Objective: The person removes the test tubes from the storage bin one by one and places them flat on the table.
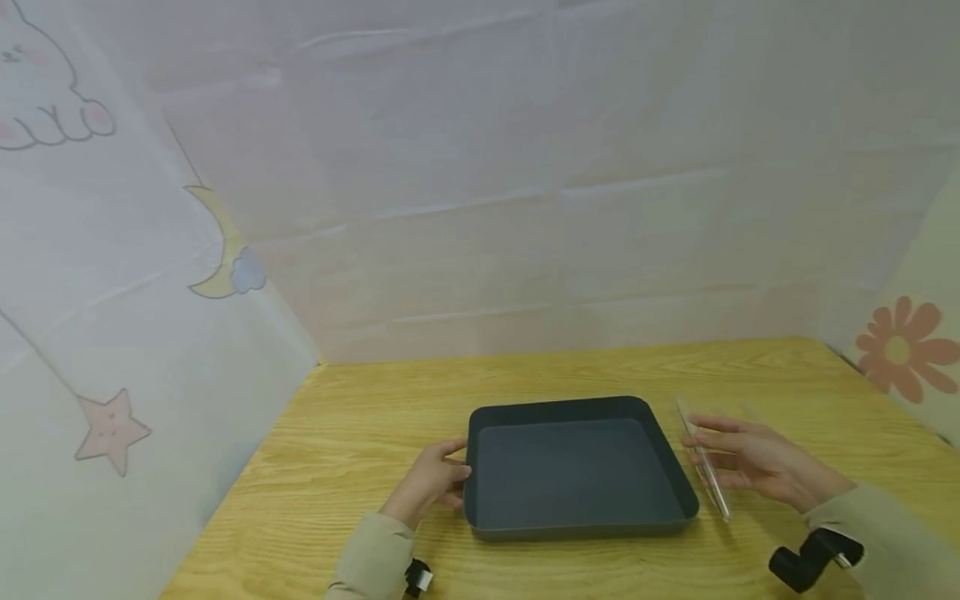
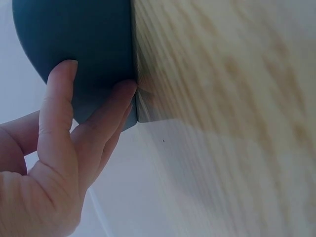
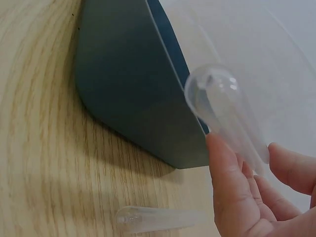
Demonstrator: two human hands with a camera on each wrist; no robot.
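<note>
A dark grey rectangular baking pan (image 1: 577,471) sits on the wooden table between my two hands. My left hand (image 1: 435,479) is at its left side; in the left wrist view the fingertips (image 2: 126,91) rest on the outer wall, fairly straight. Just off the pan's right side, my right hand (image 1: 757,458) pinches a clear test tube (image 3: 222,103) between thumb and fingers, its rounded end pointing away from the palm. In the right wrist view, a second clear tube (image 3: 153,219) lies on the table below that hand.
The wood-grain table (image 1: 360,450) reaches back to a pale cloth wall (image 1: 562,183). Another printed cloth hangs along the left side, and a flower print (image 1: 900,348) shows at the right. A black wrist camera mount (image 1: 813,558) sticks out from the right sleeve.
</note>
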